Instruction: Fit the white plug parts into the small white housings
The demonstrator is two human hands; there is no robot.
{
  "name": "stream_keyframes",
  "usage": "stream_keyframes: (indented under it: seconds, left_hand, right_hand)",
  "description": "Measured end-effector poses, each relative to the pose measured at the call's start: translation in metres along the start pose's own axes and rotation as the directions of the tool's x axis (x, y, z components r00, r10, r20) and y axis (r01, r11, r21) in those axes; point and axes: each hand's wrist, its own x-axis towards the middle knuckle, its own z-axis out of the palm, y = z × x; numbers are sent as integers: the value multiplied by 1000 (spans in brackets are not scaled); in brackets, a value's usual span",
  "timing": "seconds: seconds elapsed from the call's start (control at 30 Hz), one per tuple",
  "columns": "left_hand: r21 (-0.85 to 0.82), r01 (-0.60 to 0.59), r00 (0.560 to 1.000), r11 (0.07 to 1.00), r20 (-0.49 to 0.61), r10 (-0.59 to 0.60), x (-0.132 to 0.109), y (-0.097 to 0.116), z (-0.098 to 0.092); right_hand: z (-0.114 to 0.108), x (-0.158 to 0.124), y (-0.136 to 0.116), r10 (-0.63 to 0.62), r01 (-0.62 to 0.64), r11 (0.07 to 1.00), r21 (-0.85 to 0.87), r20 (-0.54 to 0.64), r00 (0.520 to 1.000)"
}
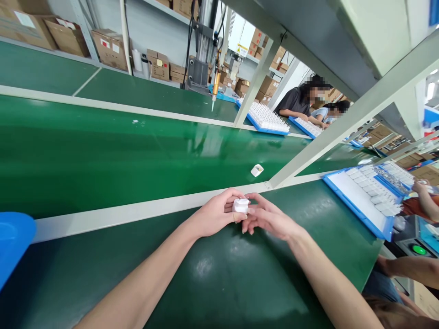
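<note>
So, quick one on where things sit: the small white plastic part is pinched between both my hands, just on my side of the pale divider strip that runs across the bench. My left hand has its fingers curled round the part from the left, and my right hand closes on it from the right with its fingertips touching it, so neither hand is really nearer; the part sits dead between them. It looks a bit wider than tall, with the long side running hand to hand, though my fingers cover a lot of it. Beyond the strip, out on the green belt, another loose white piece lies well apart from my hands, off toward my right side.
</note>
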Motion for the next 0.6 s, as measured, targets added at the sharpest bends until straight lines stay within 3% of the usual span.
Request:
stream_keyframes:
  seconds: [0.03,0.1,0.17,0.23,0.33,0.4,0.5,0.6]
  left_hand:
    - [23,2,1000,1000,-25,-2,0,-1,0]
    - [114,24,997,993,-71,-16,-1,-1,0]
    - [235,56,994,970,-103,-33,-2,0,1]
    - [340,67,993,938,-118,-28,-4,2,4]
    - [431,14,995,902,-93,28,-10,4,5]
    - [474,-25,995,880,-76,69,-12,3,5]
    - [566,-55,996,822,-25,83,-5,-3,13]
    - [724,-90,995,684,89,36,21,-10,45]
  right_hand:
    - [-11,4,-7,-4,-14,969,-247,-73,997]
    - [-32,21,-21,-142,-111,739,-664,-315,938]
    - [-49,47,-31,-320,-268,517,-813,-474,820]
    - [-57,76,-35,-353,-361,431,-827,-522,776]
    - [-60,108,-34,-304,-451,338,-826,-550,778]
    - [-57,114,-35,-279,-447,304,-841,-528,802]
    - [-50,103,-47,-310,-309,282,-908,-391,867]
    - [-40,71,-69,-379,-84,286,-955,-193,905]
